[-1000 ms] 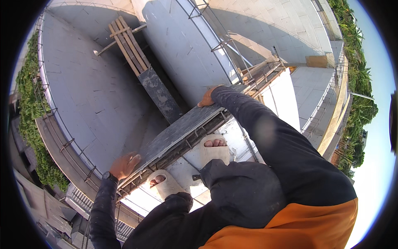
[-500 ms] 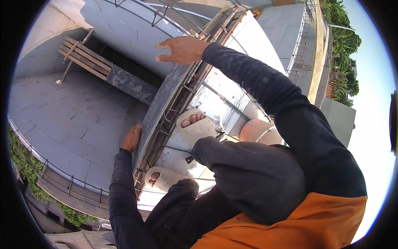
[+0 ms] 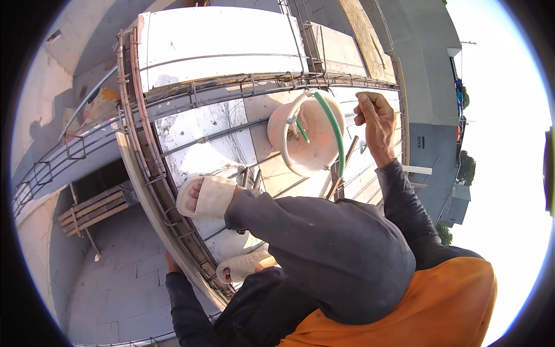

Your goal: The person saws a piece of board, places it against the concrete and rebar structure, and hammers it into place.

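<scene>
My left hand (image 3: 172,263) is at the outer side of a long, thin formwork board (image 3: 151,205), holding it near its lower end. The board hides most of those fingers. The board stands on edge along the slab's rim, beside steel bars. My right hand (image 3: 377,124) is raised just right of a pale pinkish bucket (image 3: 277,130), apart from it. Its fingers are bent in toward the thumb, and anything small between them cannot be made out. A green hose piece (image 3: 330,124) sleeves part of the bucket's handle. Another green-ended item (image 3: 302,130) shows inside the bucket.
My sandalled feet (image 3: 211,196) stand on white panels crossed by steel bars (image 3: 214,137). A rebar cage (image 3: 248,81) runs across the deck. Left of the board the level drops to a grey block floor (image 3: 115,295) with a bamboo bundle (image 3: 92,214). Planks (image 3: 367,37) lie far right.
My right hand has left the space over the board and swung right to the bucket, its spread fingers now bent in. The view has turned right. My left hand stays at the board.
</scene>
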The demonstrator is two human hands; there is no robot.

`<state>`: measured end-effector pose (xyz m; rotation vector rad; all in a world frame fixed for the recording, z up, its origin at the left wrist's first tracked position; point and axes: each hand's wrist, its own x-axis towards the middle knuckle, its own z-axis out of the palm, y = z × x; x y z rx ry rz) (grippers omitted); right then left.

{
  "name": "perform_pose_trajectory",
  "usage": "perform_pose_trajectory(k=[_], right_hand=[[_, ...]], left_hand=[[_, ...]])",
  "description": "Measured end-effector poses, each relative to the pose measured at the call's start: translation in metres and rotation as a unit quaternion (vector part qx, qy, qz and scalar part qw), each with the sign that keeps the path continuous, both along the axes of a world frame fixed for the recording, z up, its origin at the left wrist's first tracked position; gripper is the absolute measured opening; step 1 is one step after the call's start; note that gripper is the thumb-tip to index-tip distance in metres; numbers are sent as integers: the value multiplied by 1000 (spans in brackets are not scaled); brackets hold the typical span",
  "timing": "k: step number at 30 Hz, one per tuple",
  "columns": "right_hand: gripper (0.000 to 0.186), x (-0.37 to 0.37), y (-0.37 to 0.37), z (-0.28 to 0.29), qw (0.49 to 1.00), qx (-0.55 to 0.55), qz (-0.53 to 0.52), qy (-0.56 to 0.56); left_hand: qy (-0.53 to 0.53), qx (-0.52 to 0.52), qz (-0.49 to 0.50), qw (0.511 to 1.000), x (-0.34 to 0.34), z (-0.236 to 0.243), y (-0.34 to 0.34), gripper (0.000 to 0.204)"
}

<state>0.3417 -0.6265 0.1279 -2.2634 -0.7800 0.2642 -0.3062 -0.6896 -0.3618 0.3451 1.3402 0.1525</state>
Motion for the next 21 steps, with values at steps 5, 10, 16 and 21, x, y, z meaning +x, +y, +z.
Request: perform_pose_trajectory(k=[5, 10, 16, 21], right_hand=[[26, 42, -59, -79, 969, -133, -25, 209], [31, 77, -71, -202, 956, -285, 72, 11], [29, 80, -57, -237, 921, -352, 81, -144], [22, 85, -59, -207, 944, -302, 102, -90]], left_hand=[[-16, -77, 61, 995, 2, 0, 7, 48], [-22, -106, 99, 989, 0, -12, -3, 47], [-40, -109, 141, 983, -4, -20, -11, 46], [-18, -94, 122, 988, -1, -28, -14, 45]])
